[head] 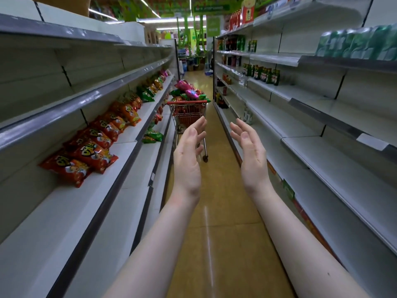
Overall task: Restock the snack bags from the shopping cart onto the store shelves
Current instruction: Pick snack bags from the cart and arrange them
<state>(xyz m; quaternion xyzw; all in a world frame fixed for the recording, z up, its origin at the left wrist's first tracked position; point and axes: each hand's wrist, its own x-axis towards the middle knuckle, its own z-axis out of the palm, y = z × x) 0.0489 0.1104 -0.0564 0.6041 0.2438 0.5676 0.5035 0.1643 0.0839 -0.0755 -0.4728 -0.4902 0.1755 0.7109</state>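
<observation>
Store aisle, left hand (189, 155) and right hand (250, 151) raised palms facing, fingers (199, 125) relaxed, holding nothing, shopping cart (188, 114) ahead

Cart (188, 114) ahead in aisle; snack bags (90, 151) on left shelf (120, 147).

1. One view only, worn on my head: wide-angle, facing forward and slightly down along the aisle floor (223, 190).
2. My forearms (163, 244) sit nearest the lens; the shopping cart (189, 114) stands well ahead.
</observation>
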